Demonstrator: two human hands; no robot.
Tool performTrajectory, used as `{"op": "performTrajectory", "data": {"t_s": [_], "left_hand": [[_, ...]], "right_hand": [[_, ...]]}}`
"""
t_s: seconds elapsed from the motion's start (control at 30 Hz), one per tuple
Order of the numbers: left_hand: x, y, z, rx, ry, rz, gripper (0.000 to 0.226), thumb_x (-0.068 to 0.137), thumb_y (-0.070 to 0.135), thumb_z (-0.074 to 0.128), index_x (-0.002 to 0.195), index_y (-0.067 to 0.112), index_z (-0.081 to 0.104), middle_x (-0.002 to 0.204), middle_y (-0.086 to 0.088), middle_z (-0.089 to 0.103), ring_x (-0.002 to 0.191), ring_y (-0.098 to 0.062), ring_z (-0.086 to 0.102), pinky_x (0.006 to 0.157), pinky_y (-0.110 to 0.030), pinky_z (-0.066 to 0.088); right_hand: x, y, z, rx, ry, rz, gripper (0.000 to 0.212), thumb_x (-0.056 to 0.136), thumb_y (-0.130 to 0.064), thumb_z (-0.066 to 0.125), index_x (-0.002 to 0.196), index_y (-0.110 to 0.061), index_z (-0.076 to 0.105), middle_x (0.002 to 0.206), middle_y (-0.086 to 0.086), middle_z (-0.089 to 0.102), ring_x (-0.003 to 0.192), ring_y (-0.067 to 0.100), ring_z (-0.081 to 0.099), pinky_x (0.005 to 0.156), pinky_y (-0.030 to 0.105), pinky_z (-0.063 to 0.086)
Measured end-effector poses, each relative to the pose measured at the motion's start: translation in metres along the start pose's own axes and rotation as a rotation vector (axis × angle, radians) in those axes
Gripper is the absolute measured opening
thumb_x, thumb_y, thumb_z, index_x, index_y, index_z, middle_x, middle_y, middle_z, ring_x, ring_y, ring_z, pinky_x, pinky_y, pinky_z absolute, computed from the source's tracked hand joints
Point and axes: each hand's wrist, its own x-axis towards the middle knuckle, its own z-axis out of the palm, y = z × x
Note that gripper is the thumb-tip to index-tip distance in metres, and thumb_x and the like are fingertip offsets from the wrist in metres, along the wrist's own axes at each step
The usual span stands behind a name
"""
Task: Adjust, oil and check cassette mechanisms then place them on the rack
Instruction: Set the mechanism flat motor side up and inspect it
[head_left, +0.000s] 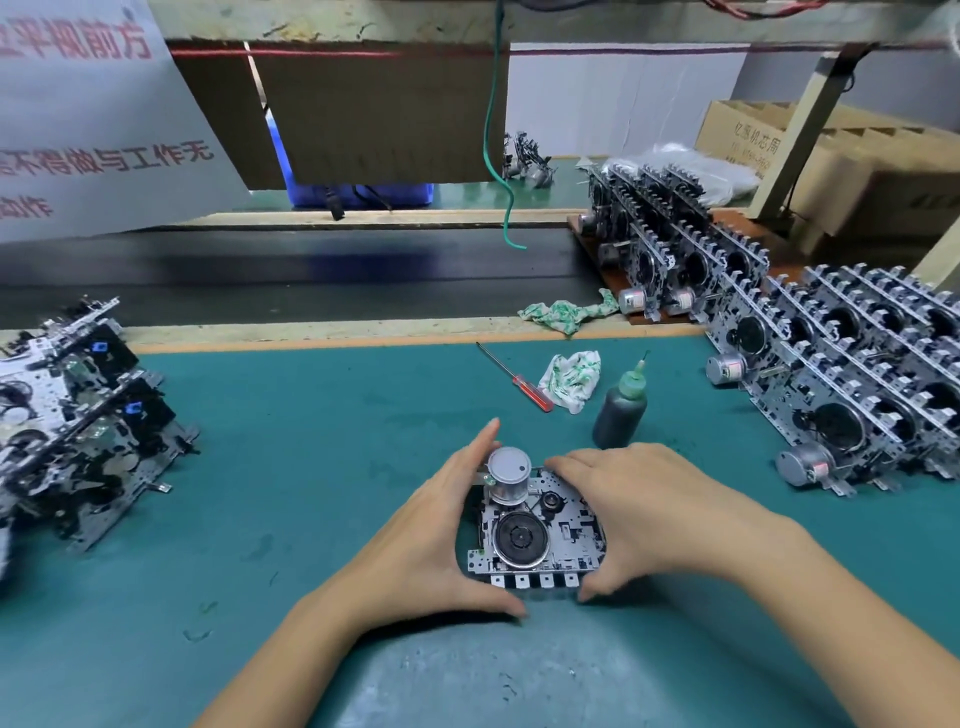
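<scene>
I cup the mechanism (537, 530) low-centre with left hand (441, 540) and right hand (639, 514); the rack (831, 364) at right holds plenty, this one's pending.

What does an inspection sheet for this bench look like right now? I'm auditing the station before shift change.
Surface: green mat, stained and worn pale near the front edge.
Job's things: one cassette mechanism on the mat between both hands; oil bottle upright; red-handled screwdriver; finished mechanisms in rows at right; a stack of mechanisms at left.
Clutter: two green-and-white rags.
Hands: left hand and right hand grip the mechanism's sides.
Cables: green wire hanging from above.
Surroundings: black conveyor belt, cardboard boxes, printed sign.
</scene>
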Motion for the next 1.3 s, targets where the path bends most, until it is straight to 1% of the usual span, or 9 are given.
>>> {"op": "performTrajectory", "data": {"t_s": [0.17,0.33,0.47,0.5,0.6,0.77,0.87,1.03,1.3], "left_hand": [[0.012,0.003,-0.012,-0.644,0.126,-0.169,0.122,0.035,0.053,0.086,0.138,0.033,0.024,0.143,0.013,0.037,0.134,0.0,0.037,0.11,-0.018,0.029],[0.023,0.019,-0.021,-1.116,-0.028,-0.192,0.13,0.043,0.085,0.068,0.134,-0.005,0.046,0.128,-0.021,0.052,0.114,-0.034,0.05,0.106,-0.034,0.037],[0.032,0.027,-0.012,-1.544,-0.152,-0.269,0.12,0.04,0.075,0.079,0.128,0.001,0.044,0.079,-0.02,0.065,0.042,-0.015,0.05,0.048,-0.018,0.049],[0.031,0.029,-0.009,-1.598,-0.172,-0.232,0.118,0.047,0.075,0.075,0.135,0.003,0.044,0.101,-0.021,0.068,0.054,-0.013,0.061,0.055,-0.022,0.053],[0.03,0.026,-0.009,-1.684,-0.222,-0.137,0.112,0.065,0.078,0.061,0.145,0.003,0.035,0.144,-0.022,0.042,0.132,-0.032,0.043,0.11,-0.047,0.031],[0.034,0.009,-0.01,-1.73,-0.039,-0.194,0.1,0.064,0.063,0.075,0.136,-0.001,0.048,0.142,-0.027,0.042,0.13,-0.039,0.044,0.107,-0.049,0.039],[0.039,0.006,-0.006,-1.707,0.05,-0.317,0.094,0.066,0.066,0.066,0.128,-0.004,0.055,0.136,-0.03,0.047,0.126,-0.041,0.048,0.105,-0.052,0.038],[0.043,-0.001,-0.005,-1.689,0.116,-0.431,0.089,0.07,0.067,0.054,0.122,-0.005,0.059,0.132,-0.03,0.051,0.122,-0.04,0.052,0.099,-0.053,0.044],[0.044,-0.005,-0.004,-1.694,0.093,-0.483,0.085,0.078,0.068,0.045,0.119,-0.005,0.062,0.131,-0.03,0.052,0.121,-0.04,0.053,0.094,-0.051,0.049]], "right_hand": [[-0.006,0.01,-0.016,0.261,0.195,0.064,0.093,0.043,-0.075,0.061,0.125,-0.034,0.049,0.113,-0.022,0.062,0.101,0.005,0.059,0.084,0.025,0.046],[-0.003,-0.006,-0.026,1.382,0.053,-0.166,0.051,0.053,-0.047,0.081,0.099,-0.033,0.068,0.101,-0.021,0.07,0.098,-0.002,0.064,0.084,0.012,0.046],[0.006,-0.037,0.004,2.003,-0.137,-0.175,0.086,0.037,-0.05,0.093,0.108,-0.019,0.057,0.144,0.022,0.033,0.128,0.015,0.044,0.106,0.041,0.039],[0.009,-0.04,0.007,1.967,-0.114,-0.156,0.083,0.039,-0.053,0.091,0.107,-0.017,0.059,0.109,-0.004,0.032,0.128,0.017,0.041,0.109,0.045,0.036],[0.011,-0.036,0.012,1.611,0.017,-0.096,0.055,0.063,-0.057,0.077,0.086,-0.007,0.073,0.086,-0.001,0.066,0.085,0.007,0.062,0.081,0.019,0.049],[0.003,-0.01,0.019,0.599,0.716,0.439,0.04,0.081,-0.055,0.064,0.058,-0.023,0.063,0.048,-0.008,0.051,0.05,0.015,0.048,0.05,0.027,0.033],[-0.002,-0.003,0.021,0.203,0.413,0.753,0.031,0.083,-0.062,0.051,0.079,-0.031,0.053,0.074,-0.012,0.061,0.076,0.018,0.061,0.056,0.028,0.029],[-0.01,0.016,0.027,0.338,0.206,0.768,0.011,0.088,-0.048,0.057,0.086,-0.039,0.049,0.092,-0.014,0.05,0.096,0.012,0.053,0.066,0.026,0.036],[0.008,0.004,0.037,0.393,0.22,0.368,0.012,0.091,-0.044,0.054,0.09,-0.035,0.047,0.086,-0.016,0.044,0.091,0.005,0.04,0.073,0.024,0.035]]}}
